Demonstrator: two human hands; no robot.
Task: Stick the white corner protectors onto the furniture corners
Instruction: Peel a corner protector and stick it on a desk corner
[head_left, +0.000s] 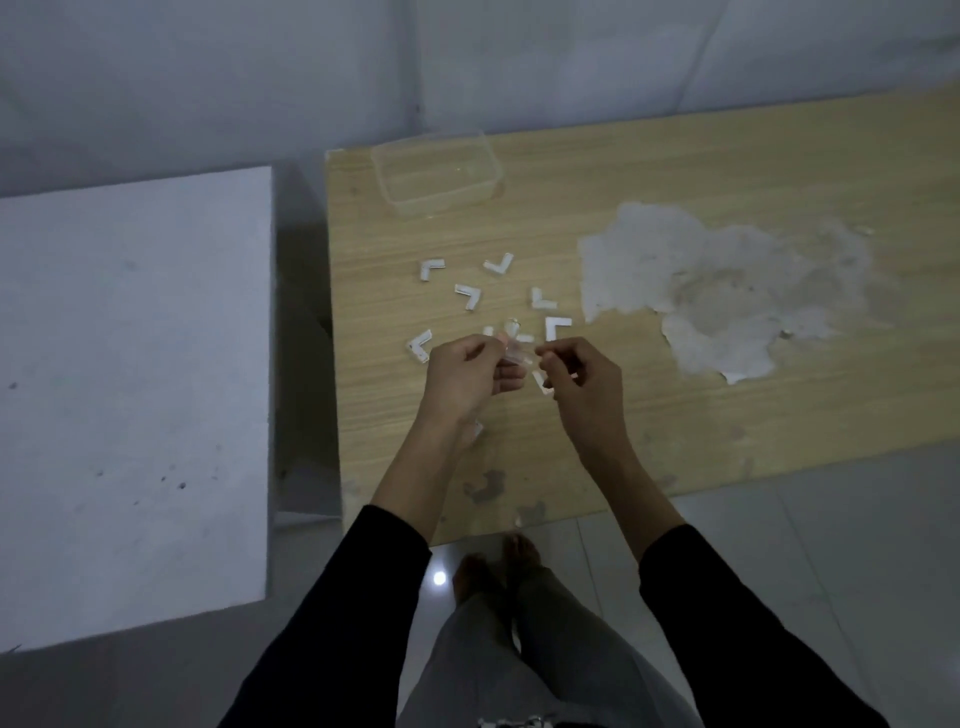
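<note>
The held protector (511, 354) sits just above the bench (675, 415), caught between both hands over the near-left part of the top. The left hand (467, 374) has its fingers curled in, pinching the piece from the left. The right hand (577, 375) pinches at its right end with thumb and forefinger, other fingers tucked. It's too small and blurry to tell whether it's got the piece itself or just a bit of backing on it.

The loose protectors (469, 296) are little white L shapes, scattered flat on the wood in a rough ring just beyond and beside the hands. One is partly hidden under the right hand and another peeks out by the left wrist. None touch each other as far as can be seen.

Further back, a clear tub (436, 176) sits by the bench's far-left corner, close to both edges. To the right of the scatter there's a big peeled patch (727, 280) where the surface has flaked off. Past that the wood runs bare out to the right.

The bench's left edge is close to the hands. A narrow dark gap separates it from a white block (130, 389) standing alongside. The near edge is right in front of the person, with pale tiled floor (831, 545) below it.
</note>
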